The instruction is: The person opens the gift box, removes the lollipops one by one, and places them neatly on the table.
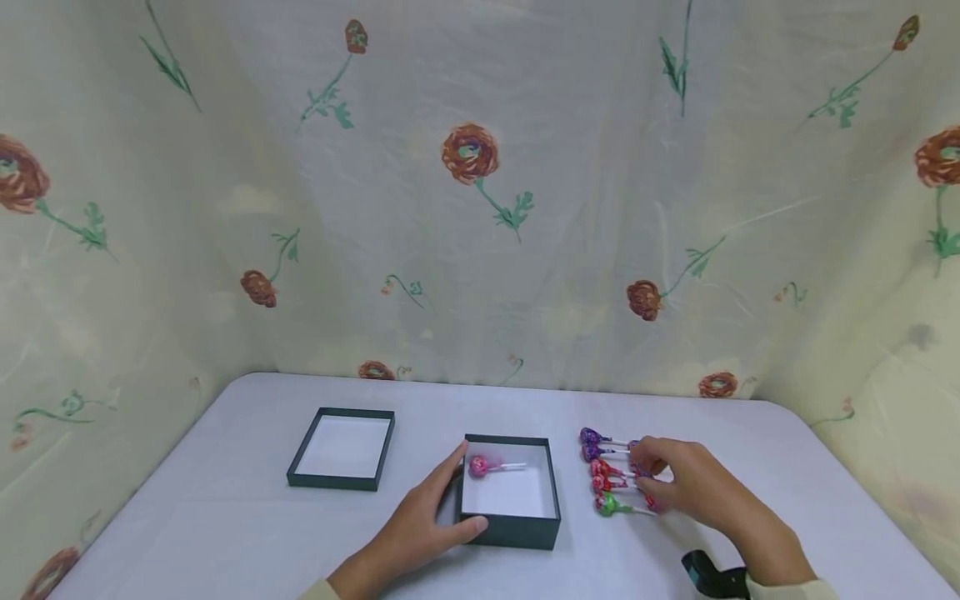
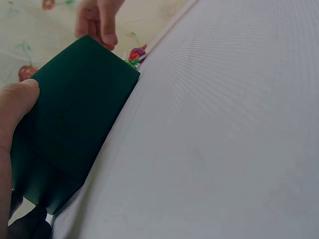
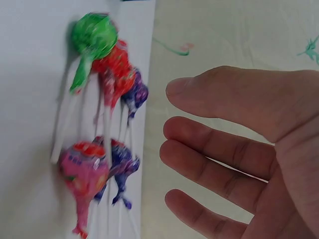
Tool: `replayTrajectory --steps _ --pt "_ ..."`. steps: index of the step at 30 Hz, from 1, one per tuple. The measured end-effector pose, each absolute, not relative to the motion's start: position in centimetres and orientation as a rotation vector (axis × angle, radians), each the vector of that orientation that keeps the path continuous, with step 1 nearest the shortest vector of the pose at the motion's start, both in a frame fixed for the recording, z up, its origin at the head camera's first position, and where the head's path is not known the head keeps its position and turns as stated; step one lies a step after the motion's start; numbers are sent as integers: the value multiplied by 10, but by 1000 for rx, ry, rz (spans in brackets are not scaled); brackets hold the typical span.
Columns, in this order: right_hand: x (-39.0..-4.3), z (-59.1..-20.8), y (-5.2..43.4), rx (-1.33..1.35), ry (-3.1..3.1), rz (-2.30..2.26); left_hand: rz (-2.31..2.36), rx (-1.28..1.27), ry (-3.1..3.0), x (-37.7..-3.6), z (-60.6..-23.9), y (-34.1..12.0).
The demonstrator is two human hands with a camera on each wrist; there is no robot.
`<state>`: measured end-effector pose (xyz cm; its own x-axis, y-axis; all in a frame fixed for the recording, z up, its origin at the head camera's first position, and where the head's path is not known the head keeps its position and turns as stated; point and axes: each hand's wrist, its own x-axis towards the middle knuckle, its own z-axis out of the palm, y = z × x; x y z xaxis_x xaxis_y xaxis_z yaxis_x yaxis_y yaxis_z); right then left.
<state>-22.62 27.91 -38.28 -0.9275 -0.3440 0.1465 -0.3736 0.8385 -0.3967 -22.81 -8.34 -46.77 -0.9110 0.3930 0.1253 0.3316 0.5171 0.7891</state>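
Observation:
My left hand (image 1: 420, 525) holds the dark green box (image 1: 513, 533) at its left side, with the thumb at the front wall. In the left wrist view the thumb lies against the box's green wall (image 2: 79, 99). Inside the white-lined box lies one pink lollipop (image 1: 478, 466). My right hand (image 1: 693, 479) hovers over several wrapped lollipops to the right. Among them are a green lollipop (image 3: 94, 35), red ones (image 3: 119, 62), purple ones (image 3: 134, 94) and a pink-red one (image 3: 84, 167). In the right wrist view its thumb and fingers are apart, with nothing between them.
A shallow dark green box lid (image 1: 333, 482), white inside, lies on the left of the white table (image 1: 225, 517). Flower-printed curtains (image 1: 570, 250) surround the table at the back and sides. A black device (image 1: 712, 577) sits at my right wrist.

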Motion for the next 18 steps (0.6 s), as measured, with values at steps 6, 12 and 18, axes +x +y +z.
replayTrajectory --steps 6,12,18 --pt "-232 -373 257 523 -2944 695 1364 627 2677 -228 -467 -83" --pt "-237 -366 233 559 -2896 757 1360 624 2674 -228 -468 -83" --pt "-240 -363 213 582 -2865 794 1363 628 2677 -228 -468 -83"
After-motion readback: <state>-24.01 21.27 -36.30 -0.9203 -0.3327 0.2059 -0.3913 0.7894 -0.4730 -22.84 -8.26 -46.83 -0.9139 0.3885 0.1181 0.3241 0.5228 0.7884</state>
